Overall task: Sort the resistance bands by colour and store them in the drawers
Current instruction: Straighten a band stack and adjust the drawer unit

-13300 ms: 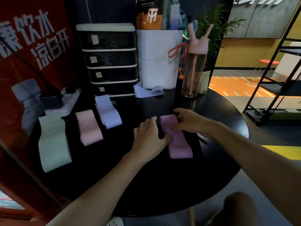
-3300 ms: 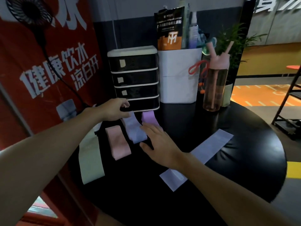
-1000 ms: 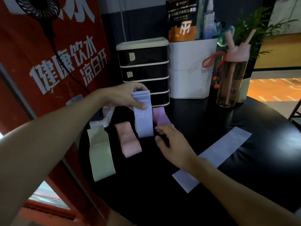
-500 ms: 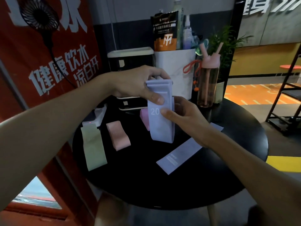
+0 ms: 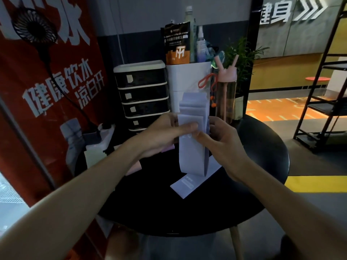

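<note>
I hold a lavender resistance band upright above the round black table. My left hand pinches its upper part, thumb across the front. My right hand grips it from the right side. Under it a flat pale lavender band lies on the table. A pink band and a purple band peek out from behind my left arm. A pale green band lies at the table's left edge. The black drawer unit with four shut drawers stands at the back.
A white bin with bottles and a pouch stands right of the drawers. A pink-lidded water bottle and a potted plant are behind my hands. A white power strip sits at the left, under a red banner. A black shelf rack stands right.
Both hands have raised the lavender band higher; its top now folds over above my fingers. My right hand has closed round its right edge.
</note>
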Available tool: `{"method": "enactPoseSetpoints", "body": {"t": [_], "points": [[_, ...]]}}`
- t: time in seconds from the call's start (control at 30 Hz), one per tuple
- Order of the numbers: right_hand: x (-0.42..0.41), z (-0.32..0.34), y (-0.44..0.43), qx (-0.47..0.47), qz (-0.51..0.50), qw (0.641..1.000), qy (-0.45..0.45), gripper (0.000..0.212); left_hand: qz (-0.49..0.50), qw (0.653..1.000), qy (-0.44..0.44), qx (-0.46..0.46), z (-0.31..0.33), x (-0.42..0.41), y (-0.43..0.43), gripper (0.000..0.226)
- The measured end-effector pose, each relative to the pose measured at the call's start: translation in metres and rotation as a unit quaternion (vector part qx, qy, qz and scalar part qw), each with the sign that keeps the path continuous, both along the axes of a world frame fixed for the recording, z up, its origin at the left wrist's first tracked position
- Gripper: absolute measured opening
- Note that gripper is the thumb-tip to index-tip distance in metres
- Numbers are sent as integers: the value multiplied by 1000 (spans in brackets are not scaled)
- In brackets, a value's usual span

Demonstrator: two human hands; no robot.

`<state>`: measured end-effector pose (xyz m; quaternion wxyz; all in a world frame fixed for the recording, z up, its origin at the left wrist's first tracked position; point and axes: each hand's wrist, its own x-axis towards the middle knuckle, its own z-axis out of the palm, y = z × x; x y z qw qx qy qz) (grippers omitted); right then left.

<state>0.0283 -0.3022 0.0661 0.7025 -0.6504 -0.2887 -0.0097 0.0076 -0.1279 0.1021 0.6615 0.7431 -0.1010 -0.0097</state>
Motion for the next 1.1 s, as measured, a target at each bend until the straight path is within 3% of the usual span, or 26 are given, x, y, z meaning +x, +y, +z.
{"method": "enactPoseSetpoints", "body": {"t": [0.07,0.23,0.37,0.47,0.67,0.77,0.93,1.1], "points": [[-2,-5,1,-3,-2,1000,-7,20,17,1000,0,-26,-9,-6,-4,25],[-1,-17,6,-43,-36,998,-4,32,52,997,6,-48,-24,-12,-1,45],[-1,-26,4,-51,-35,998,32,24,63,997,13,-29,-27,-13,8,45],[5,-36,-3,-95,-59,993,23,17,66,997,22,-13,-28,-14,16,31],[39,-63,-27,-250,-129,959,-21,8,38,998,54,-14,-34,-15,22,41],[56,-75,-40,-328,-134,935,-31,20,21,997,75,-9,-38,-15,19,43],[68,-83,-44,-365,-138,920,-41,24,6,996,88,-12,-42,-12,18,37],[96,-82,-57,-392,-211,895,-30,33,1,997,81,-13,-41,-4,16,36]]}}
